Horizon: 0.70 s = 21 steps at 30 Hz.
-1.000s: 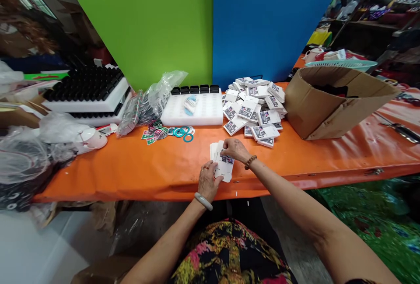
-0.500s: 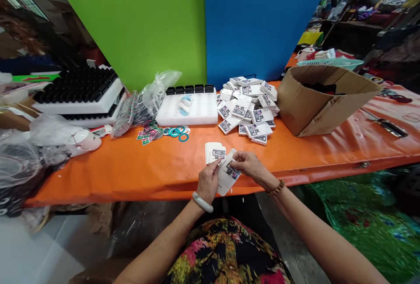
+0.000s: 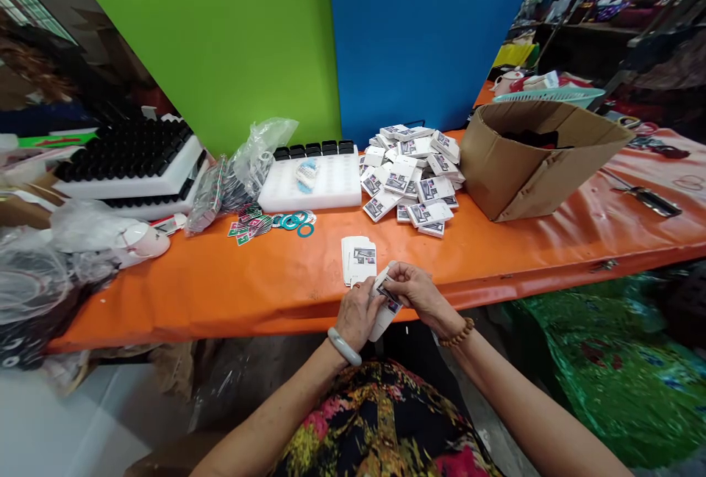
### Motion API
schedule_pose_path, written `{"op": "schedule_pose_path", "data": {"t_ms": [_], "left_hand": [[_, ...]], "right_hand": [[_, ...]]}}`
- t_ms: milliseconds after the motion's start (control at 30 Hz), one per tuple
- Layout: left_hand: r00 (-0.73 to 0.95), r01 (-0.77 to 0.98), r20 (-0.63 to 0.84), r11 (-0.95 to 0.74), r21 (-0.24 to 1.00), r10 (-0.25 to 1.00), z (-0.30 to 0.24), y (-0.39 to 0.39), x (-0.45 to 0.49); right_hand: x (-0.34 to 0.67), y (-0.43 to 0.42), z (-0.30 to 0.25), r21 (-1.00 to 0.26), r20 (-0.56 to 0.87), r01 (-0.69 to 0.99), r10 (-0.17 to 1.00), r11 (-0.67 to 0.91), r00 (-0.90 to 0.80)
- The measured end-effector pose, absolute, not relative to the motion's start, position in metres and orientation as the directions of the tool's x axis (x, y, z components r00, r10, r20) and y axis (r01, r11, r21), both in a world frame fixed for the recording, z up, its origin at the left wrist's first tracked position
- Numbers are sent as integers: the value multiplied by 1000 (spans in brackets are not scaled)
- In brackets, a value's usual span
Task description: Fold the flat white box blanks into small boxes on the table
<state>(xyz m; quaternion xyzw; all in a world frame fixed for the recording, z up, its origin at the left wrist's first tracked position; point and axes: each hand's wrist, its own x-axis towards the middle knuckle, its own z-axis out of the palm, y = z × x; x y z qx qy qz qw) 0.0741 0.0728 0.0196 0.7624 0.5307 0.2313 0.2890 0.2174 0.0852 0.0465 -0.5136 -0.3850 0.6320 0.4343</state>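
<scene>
Between my two hands is a small white printed carton point(image 3: 384, 320), flattened or partly folded, held just over the table's front edge. My left hand point(image 3: 357, 313) grips its left side with the fingers closed on it. At its upper right edge, my right hand point(image 3: 418, 291) pinches the carton with thumb and fingers. Just behind my left hand, a stack of flat white printed cartons point(image 3: 361, 256) lies on the orange table point(image 3: 287, 278). Farther back sits a pile of folded white boxes point(image 3: 411, 176).
An open cardboard box point(image 3: 518, 176) stands right of the pile. White foam trays point(image 3: 314, 187) with black pieces, a plastic bag point(image 3: 259, 157), teal rings point(image 3: 292, 221) and small printed cards point(image 3: 248, 226) lie to the left. A screwdriver point(image 3: 651, 200) lies at far right. Green and blue panels rise behind.
Both hands have drawn slightly closer together and lower with the carton, which is now more covered by the fingers. The view has shifted a little.
</scene>
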Motion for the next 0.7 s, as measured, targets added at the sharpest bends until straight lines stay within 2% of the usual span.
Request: {"op": "schedule_pose_path", "data": {"t_ms": [100,167,233,300,333,400,467,500,533,600,700], "left_hand": [[346,521,20,-210,827,938,24,70,75],[316,412,22,-158,897,949,26,70,74],[238,311,7,-83,947,971,25,71,72],[140,196,-52,24,980,989,22,75,68],[99,133,-92,78,988,991,20,77,66],[43,23,-156,155,988,987,16,81,63],[4,-35,-177,177,984,984,13,82,62],[-13,-48,-181,180,983,983,12,81,63],[-20,-55,-186,185,981,982,12,80,64],[-2,-58,-208,208,976,978,14,76,67],[54,-104,-217,222,970,975,15,71,66]], "right_hand": [[213,82,45,-960,-274,-40,959,-277,-67],[208,78,45,-980,-144,135,989,-145,21],[205,74,45,-942,62,337,985,4,162],[206,71,44,-886,201,462,934,45,294],[208,69,43,-883,196,469,921,17,336],[211,66,38,-927,34,367,955,-81,296],[212,62,31,-966,-186,169,979,-198,87],[211,60,28,-966,-252,70,968,-250,-21],[211,57,24,-959,-282,-15,955,-284,-91],[211,53,16,-945,-289,-125,951,-302,-109],[216,44,3,-934,-313,-133,939,-331,-141]]}}
